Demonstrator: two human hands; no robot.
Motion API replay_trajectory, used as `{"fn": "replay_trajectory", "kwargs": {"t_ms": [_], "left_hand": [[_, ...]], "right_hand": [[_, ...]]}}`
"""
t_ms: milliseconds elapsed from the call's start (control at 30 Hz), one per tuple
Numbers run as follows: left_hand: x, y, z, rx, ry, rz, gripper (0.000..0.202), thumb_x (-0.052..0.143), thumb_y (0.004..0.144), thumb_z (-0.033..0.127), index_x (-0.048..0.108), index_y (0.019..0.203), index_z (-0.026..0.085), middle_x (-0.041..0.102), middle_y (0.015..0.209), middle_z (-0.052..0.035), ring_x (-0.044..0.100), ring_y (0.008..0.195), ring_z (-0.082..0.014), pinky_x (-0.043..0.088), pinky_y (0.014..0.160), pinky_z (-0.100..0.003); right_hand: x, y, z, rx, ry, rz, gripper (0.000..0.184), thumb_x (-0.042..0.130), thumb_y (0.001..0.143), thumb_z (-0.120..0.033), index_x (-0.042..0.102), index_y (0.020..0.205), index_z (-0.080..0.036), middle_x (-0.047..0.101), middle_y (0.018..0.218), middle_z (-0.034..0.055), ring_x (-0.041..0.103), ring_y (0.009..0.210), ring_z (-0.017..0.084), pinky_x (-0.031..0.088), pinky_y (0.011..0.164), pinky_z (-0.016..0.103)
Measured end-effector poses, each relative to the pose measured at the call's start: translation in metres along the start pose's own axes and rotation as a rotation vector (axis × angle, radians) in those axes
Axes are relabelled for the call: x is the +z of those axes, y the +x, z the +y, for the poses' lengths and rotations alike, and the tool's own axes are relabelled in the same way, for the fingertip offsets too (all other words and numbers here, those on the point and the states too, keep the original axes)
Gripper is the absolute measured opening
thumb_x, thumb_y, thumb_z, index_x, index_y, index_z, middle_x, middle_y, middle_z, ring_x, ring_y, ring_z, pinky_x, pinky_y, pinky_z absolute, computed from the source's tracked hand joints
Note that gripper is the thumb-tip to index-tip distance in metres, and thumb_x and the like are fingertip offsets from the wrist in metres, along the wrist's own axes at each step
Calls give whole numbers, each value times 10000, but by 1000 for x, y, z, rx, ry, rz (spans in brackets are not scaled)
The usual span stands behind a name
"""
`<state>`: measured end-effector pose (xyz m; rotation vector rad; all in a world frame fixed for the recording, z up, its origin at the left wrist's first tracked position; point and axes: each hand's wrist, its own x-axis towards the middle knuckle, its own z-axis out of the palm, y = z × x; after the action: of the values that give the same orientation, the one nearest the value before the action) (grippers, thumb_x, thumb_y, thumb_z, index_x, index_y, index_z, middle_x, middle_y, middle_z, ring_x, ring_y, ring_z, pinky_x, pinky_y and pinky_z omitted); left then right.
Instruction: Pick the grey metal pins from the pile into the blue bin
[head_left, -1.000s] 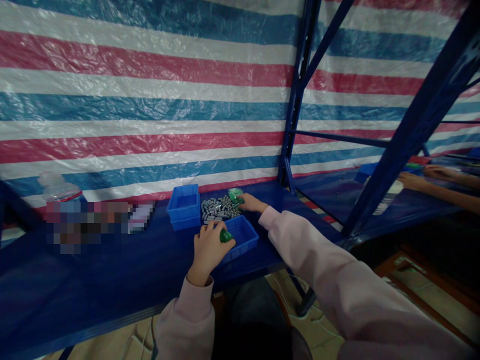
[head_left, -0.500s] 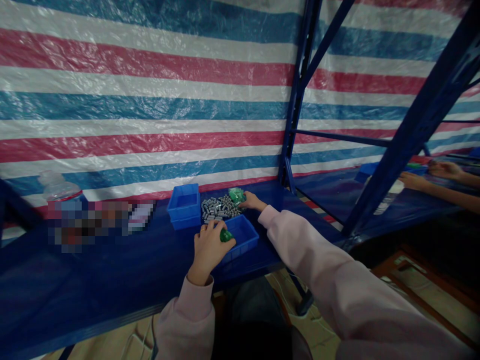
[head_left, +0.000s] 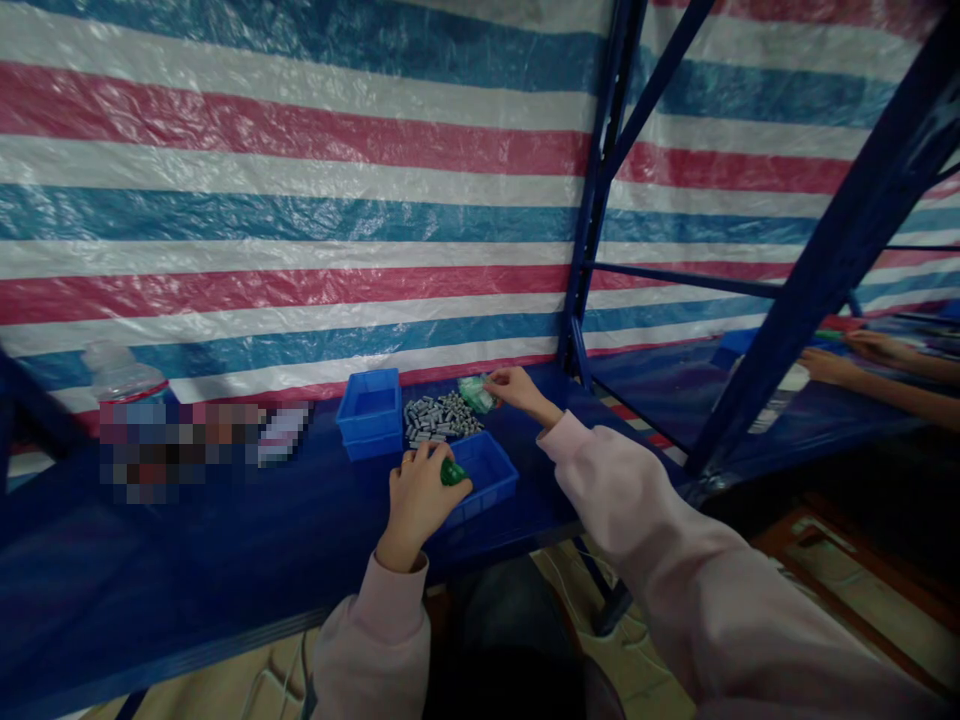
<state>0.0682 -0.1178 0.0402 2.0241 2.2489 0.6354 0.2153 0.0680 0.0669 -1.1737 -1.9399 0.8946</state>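
Note:
My left hand (head_left: 421, 492) is curled round a shiny dark green object (head_left: 452, 472), whose kind I cannot make out. It rests at the left side of a blue plastic tray (head_left: 495, 492). Behind that tray lies a pile of small grey metal cylinders (head_left: 439, 418). A light green crinkled plastic bag (head_left: 474, 391) sits at the pile's right end. At the bag's right edge is my right hand (head_left: 519, 390), its thumb and fingertips pinched together. What is between them is too small to make out.
Two stacked blue bins (head_left: 371, 415) stand left of the pile. Farther left are a clear bottle (head_left: 120, 375) and a phone-like flat item (head_left: 283, 436). A blue steel upright (head_left: 581, 300) rises behind. Another person's hands (head_left: 832, 368) work at the right-hand table.
My right hand has drawn back slightly to the right and up, from on top of the green bag to its edge. My left hand has stayed in place with the green object.

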Motion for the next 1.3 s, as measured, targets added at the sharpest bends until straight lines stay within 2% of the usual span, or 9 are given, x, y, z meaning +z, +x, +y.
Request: {"fn": "replay_trajectory", "kwargs": {"t_ms": [200, 333, 467, 600, 767, 833, 967, 1133, 1300], "left_hand": [[2, 0, -1, 10, -5, 23, 242, 573, 696, 396, 538, 897, 266, 548, 1058, -4, 486, 979, -255, 382, 768, -393], [2, 0, -1, 5, -1, 23, 246, 565, 702, 397, 537, 901, 255, 553, 1044, -11, 487, 986, -256, 381, 768, -390], [1, 0, 0, -2, 0, 17, 263, 561, 708, 394, 535, 925, 247, 557, 1050, -25, 488, 991, -256, 381, 769, -381], [-1, -1, 0, 0, 7, 10, 277, 567, 711, 403, 536, 937, 246, 559, 1049, -31, 492, 993, -257, 389, 774, -384], [0, -1, 1, -6, 23, 8, 314, 574, 716, 395, 538, 992, 249, 554, 1084, -41, 495, 1011, -259, 393, 792, -381], [2, -1, 0, -1, 21, 29, 418, 569, 724, 392, 499, 1119, 273, 540, 1139, -41, 490, 1033, -261, 392, 805, -385], [4, -1, -3, 37, 26, 23, 562, 549, 760, 444, 383, 1289, 351, 493, 1251, -30, 476, 1070, -270, 388, 823, -398], [3, 0, -7, 66, 34, -17, 506, 503, 804, 488, 403, 1287, 379, 476, 1279, -25, 469, 1080, -268, 388, 823, -398], [0, 0, -7, 90, 18, -45, 320, 499, 814, 467, 544, 1121, 390, 472, 1277, 3, 460, 1096, -259, 388, 822, -401]], "right_hand": [[3, -50, -36, -150, -70, -158, 122, 605, 743, -217, 618, 816, -121, 612, 616, 0, 580, 440, 100, 427, 423, 171], [11, -74, -43, -180, -228, -251, 88, 576, 717, -160, 614, 785, -120, 592, 569, -9, 561, 427, 93, 389, 413, 163], [28, -83, -38, -197, -340, -301, 78, 569, 703, -135, 622, 753, -108, 586, 537, 1, 546, 461, 95, 379, 459, 177], [43, -87, -34, -194, -390, -307, 123, 576, 694, -126, 634, 799, -101, 618, 610, 25, 565, 548, 117, 405, 537, 205], [44, -91, -37, -220, -373, -313, 227, 550, 715, -104, 628, 928, -99, 624, 668, 34, 570, 600, 125, 415, 590, 221], [41, -94, -41, -225, -350, -336, 378, 533, 727, -99, 563, 1104, -86, 627, 677, 34, 566, 596, 127, 408, 578, 220], [36, -101, -49, -257, -341, -400, 632, 470, 748, -96, 304, 1356, -51, 634, 690, 43, 551, 565, 128, 381, 528, 215], [33, -107, -53, -280, -380, -462, 804, 445, 725, -89, 72, 1433, -14, 646, 707, 62, 545, 551, 132, 373, 510, 218], [27, -104, -54, -299, -364, -571, 854, 449, 716, -86, -2, 1435, 3, 657, 736, 69, 547, 567, 135, 390, 509, 220]]}}
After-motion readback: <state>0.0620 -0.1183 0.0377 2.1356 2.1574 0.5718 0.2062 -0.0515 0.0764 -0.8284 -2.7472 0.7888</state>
